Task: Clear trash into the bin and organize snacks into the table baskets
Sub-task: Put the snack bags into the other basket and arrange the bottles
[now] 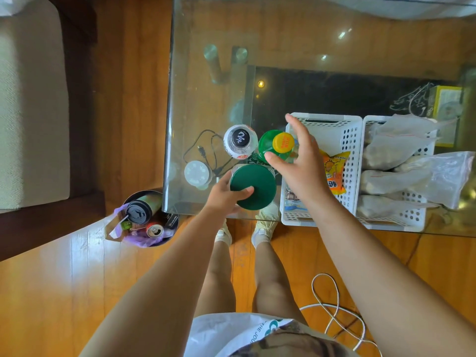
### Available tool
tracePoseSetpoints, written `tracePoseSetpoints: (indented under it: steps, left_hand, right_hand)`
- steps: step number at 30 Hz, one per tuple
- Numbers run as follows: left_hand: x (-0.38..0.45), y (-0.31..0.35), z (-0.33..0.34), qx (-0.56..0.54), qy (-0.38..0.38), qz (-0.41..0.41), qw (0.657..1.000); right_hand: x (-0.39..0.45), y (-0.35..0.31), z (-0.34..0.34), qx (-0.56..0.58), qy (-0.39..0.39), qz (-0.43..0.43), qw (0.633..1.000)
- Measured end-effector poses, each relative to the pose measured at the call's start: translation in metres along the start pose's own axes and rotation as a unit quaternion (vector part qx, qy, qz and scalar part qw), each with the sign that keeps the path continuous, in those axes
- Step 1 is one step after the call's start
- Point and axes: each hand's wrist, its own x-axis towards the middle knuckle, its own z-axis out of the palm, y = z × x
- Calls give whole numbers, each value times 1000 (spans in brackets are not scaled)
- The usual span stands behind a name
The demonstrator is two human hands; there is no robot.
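Observation:
My left hand (226, 195) grips a round container with a dark green lid (257, 184) near the glass table's front edge. My right hand (300, 161) hovers open, fingers spread, just right of a green bottle with a yellow cap (278, 144), above the left white basket (347, 132). That basket holds an orange snack packet (336, 171) and other packets. The right white basket (412, 217) holds clear bagged snacks (401, 150). A bin (148, 219) on the floor at the table's left corner contains a cup, a can and wrappers.
A clear bottle with a black cap (240, 141) stands left of the green one. A black cable (206, 150) and a small white round device (197, 173) lie on the glass table (206, 73). A sofa (31, 104) is at left. A white cord (334, 313) lies on the floor.

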Motion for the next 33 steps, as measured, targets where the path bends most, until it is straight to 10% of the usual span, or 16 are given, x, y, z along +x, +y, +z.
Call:
tracePoseSetpoints:
  steps: [33]
  left_hand:
    - [5,7,4,34,73,-12,997]
  right_hand:
    - [-2,-1,-24,12,-117,60,991]
